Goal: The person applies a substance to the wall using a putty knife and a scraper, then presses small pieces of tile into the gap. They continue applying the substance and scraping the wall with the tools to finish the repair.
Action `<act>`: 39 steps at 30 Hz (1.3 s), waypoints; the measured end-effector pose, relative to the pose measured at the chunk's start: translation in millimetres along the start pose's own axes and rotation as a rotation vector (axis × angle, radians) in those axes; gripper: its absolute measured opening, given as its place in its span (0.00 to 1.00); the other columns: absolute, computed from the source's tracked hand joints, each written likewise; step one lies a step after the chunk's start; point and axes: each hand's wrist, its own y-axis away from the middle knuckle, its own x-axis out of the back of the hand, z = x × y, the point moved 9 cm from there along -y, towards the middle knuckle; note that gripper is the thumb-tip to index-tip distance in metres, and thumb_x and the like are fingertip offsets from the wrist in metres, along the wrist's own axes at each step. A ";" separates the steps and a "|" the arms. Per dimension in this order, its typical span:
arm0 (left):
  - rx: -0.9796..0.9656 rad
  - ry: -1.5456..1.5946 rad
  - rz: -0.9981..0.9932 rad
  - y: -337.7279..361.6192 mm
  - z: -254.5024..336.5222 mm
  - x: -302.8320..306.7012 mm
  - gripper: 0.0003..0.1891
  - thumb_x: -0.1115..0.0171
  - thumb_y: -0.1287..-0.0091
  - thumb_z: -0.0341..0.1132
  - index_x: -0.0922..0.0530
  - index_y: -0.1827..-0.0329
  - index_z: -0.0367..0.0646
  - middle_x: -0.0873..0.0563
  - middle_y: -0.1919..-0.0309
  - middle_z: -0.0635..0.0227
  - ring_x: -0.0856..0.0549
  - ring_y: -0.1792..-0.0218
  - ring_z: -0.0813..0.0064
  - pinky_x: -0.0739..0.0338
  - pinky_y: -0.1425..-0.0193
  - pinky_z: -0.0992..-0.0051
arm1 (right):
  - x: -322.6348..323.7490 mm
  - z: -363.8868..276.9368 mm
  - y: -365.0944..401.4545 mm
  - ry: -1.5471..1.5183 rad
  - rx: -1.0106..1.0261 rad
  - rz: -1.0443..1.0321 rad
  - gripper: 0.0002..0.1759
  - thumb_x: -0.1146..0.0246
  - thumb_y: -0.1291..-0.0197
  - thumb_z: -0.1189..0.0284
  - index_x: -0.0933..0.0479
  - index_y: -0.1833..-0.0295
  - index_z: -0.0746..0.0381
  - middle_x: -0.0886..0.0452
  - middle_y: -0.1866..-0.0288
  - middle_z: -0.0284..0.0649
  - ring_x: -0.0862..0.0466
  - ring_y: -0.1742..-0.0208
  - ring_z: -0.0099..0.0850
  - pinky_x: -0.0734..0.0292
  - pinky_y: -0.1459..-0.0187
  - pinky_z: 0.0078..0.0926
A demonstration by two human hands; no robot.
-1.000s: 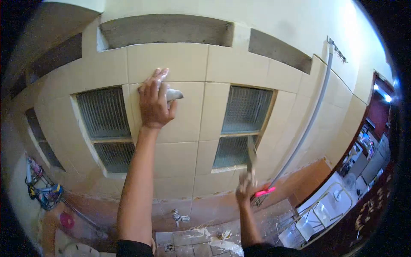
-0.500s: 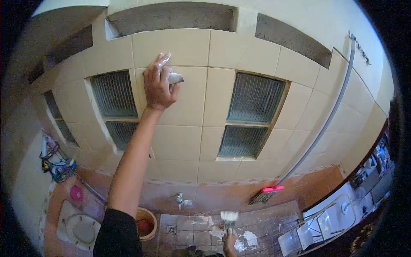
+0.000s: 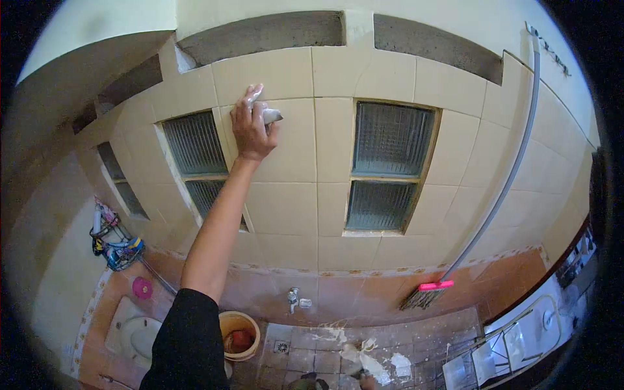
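Note:
My left hand (image 3: 253, 130) is raised against the cream wall tiles (image 3: 283, 153), between the two glass-block windows. Its fingers are curled round a small whitish-grey piece (image 3: 272, 116) with a dark pointed tip, whose kind I cannot make out. Wet white paste coats the fingertips. Low at the bottom edge, my right hand (image 3: 368, 382) is mostly cut off and blurred. Just above it shows a blurred tool with a wide, whitish end (image 3: 353, 355), over the paste-splashed floor.
A bucket (image 3: 256, 338) stands by the wall below a tap (image 3: 294, 299). The toilet (image 3: 133, 331) is at left. A pink-headed broom (image 3: 434, 286) leans at right, near a folding metal chair (image 3: 484, 361). White splashes (image 3: 402, 364) mark the floor tiles.
The view has shifted, so the wall fittings appear farther right. My left hand keeps its place on the tiles. My right hand and its tool have dropped lower and blurred.

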 end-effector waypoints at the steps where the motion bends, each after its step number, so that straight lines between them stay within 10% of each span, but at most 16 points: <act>1: -0.006 -0.007 -0.007 1.4 -0.3 -1.2 0.18 0.41 0.50 0.37 0.26 0.58 0.36 0.27 0.33 0.54 0.31 0.31 0.49 0.38 0.32 0.53 | 14.8 -18.5 -4.6 -0.040 -0.017 -0.004 0.23 0.48 0.30 0.61 0.24 0.43 0.68 0.19 0.59 0.59 0.20 0.55 0.53 0.27 0.54 0.49; 22: 0.033 -0.023 0.021 2.8 -1.4 0.3 0.17 0.38 0.50 0.38 0.27 0.60 0.39 0.26 0.36 0.56 0.29 0.34 0.52 0.36 0.36 0.54 | 87.8 -17.0 -41.0 -0.715 -0.460 -0.016 0.25 0.50 0.28 0.61 0.26 0.38 0.70 0.24 0.39 0.57 0.25 0.38 0.51 0.33 0.38 0.41; 26: 0.090 -0.016 -0.014 3.8 -4.8 0.6 0.16 0.38 0.50 0.38 0.27 0.61 0.39 0.26 0.36 0.56 0.29 0.34 0.52 0.36 0.36 0.54 | 265.5 -87.2 -137.1 -0.768 -0.514 0.036 0.25 0.50 0.28 0.61 0.26 0.38 0.70 0.25 0.36 0.57 0.26 0.36 0.50 0.34 0.36 0.40; 28: 0.051 -0.014 0.014 0.8 -1.3 3.7 0.17 0.38 0.50 0.38 0.27 0.61 0.40 0.25 0.36 0.56 0.30 0.33 0.53 0.36 0.36 0.54 | 375.2 -134.8 -228.5 -0.163 0.172 0.530 0.27 0.53 0.24 0.60 0.31 0.33 0.71 0.27 0.36 0.55 0.28 0.36 0.43 0.35 0.36 0.39; 29: 0.058 -0.006 0.021 1.4 -1.0 4.7 0.17 0.38 0.50 0.38 0.27 0.61 0.40 0.25 0.36 0.56 0.30 0.33 0.53 0.36 0.36 0.54 | 497.8 -213.0 -254.7 -0.704 0.085 0.487 0.26 0.51 0.25 0.62 0.32 0.32 0.71 0.31 0.32 0.56 0.29 0.34 0.45 0.37 0.34 0.39; 30: 0.065 0.008 0.022 2.1 -1.5 4.9 0.17 0.37 0.50 0.39 0.27 0.60 0.40 0.25 0.36 0.57 0.30 0.33 0.53 0.36 0.35 0.54 | 541.2 -226.7 -286.3 -0.538 0.069 0.456 0.23 0.53 0.26 0.69 0.35 0.29 0.67 0.32 0.31 0.56 0.33 0.31 0.52 0.46 0.27 0.46; 34: 0.032 0.016 0.017 1.9 -3.2 3.7 0.19 0.37 0.49 0.39 0.25 0.57 0.39 0.27 0.33 0.56 0.29 0.34 0.51 0.36 0.35 0.54 | 750.9 -420.0 -318.6 0.260 0.649 1.101 0.23 0.47 0.34 0.80 0.29 0.33 0.65 0.27 0.34 0.51 0.26 0.36 0.49 0.31 0.39 0.46; 39: 0.039 0.012 0.012 1.8 -5.3 2.8 0.18 0.36 0.50 0.38 0.25 0.58 0.38 0.27 0.33 0.57 0.30 0.33 0.51 0.37 0.33 0.52 | 863.6 -550.9 -365.6 -0.198 0.734 0.988 0.15 0.50 0.30 0.68 0.22 0.50 0.65 0.17 0.62 0.57 0.18 0.62 0.58 0.24 0.60 0.52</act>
